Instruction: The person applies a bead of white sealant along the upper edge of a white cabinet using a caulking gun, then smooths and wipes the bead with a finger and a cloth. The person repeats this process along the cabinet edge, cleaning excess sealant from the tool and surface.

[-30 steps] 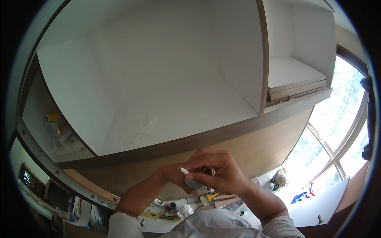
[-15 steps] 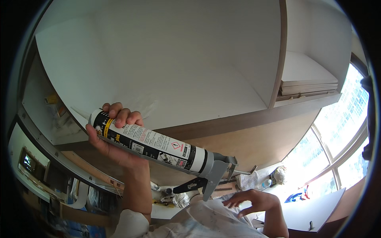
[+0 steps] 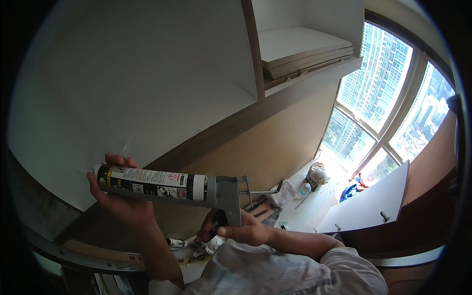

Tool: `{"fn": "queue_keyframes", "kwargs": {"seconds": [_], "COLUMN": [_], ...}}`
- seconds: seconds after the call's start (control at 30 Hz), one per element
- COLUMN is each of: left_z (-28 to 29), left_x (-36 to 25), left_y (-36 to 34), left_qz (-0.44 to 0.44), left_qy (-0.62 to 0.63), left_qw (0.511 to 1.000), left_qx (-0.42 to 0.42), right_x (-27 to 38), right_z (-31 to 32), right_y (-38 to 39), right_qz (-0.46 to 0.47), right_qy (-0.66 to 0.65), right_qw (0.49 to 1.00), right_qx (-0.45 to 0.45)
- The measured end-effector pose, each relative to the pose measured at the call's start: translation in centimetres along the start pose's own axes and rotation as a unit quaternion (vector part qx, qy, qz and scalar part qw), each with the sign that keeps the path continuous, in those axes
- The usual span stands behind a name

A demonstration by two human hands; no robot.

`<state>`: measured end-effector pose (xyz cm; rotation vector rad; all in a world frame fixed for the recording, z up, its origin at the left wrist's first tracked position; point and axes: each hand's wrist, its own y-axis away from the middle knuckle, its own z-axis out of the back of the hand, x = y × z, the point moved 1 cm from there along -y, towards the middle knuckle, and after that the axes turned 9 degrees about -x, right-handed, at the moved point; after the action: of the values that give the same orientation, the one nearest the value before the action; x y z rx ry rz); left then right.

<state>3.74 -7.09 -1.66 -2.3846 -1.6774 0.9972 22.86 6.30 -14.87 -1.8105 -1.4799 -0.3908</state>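
A grey caulking gun point(image 3: 227, 195) lies almost level in front of my chest, loaded with a white, black and yellow sealant cartridge point(image 3: 156, 183). My left hand point(image 3: 127, 205) cradles the front of the cartridge from beneath, its fingertips curling over the far side. At the rear, my right hand point(image 3: 250, 231) is closed around the black handle and trigger; just how far the trigger is pressed is hidden. The bent metal plunger rod point(image 3: 268, 191) sticks out behind the frame. To the left, the nozzle end sits close to the white cabinet panel point(image 3: 147, 64) and is hard to make out.
A wooden edge point(image 3: 216, 125) runs below the cabinet. Flat boards point(image 3: 309, 51) lie stacked in the right compartment. Behind stand a bright window point(image 3: 376, 73), a clear bottle point(image 3: 305, 189) and a crumpled plastic bag point(image 3: 281, 193). A white door panel with hinges point(image 3: 368, 204) leans at right.
My right hand has come from apart to grip the handle. The gun has levelled out and sits lower left in view. The view has swung right, showing more window.
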Motion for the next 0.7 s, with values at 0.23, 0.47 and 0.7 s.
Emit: {"fn": "queue_keyframes", "kwargs": {"seconds": [0.23,0.47,0.7], "left_z": [2.2,2.6,3.1], "left_x": [-1.0,-2.2,-3.8], "left_y": [0.2,1.4,1.5], "left_qz": [0.027,-0.019,-0.023], "left_qy": [-0.009,0.080,0.118], "left_qw": [0.995,0.996,0.992], "left_qx": [-0.093,-0.026,0.024], "right_x": [-3.1,-3.1,-2.8], "right_z": [0.2,0.1,-0.5], "right_y": [0.1,0.1,-0.1], "right_qz": [-0.051,-0.060,-0.031], "right_qy": [-0.172,0.093,0.117], "right_qw": [0.984,0.993,0.992], "right_qx": [-0.016,-0.037,-0.017]}}
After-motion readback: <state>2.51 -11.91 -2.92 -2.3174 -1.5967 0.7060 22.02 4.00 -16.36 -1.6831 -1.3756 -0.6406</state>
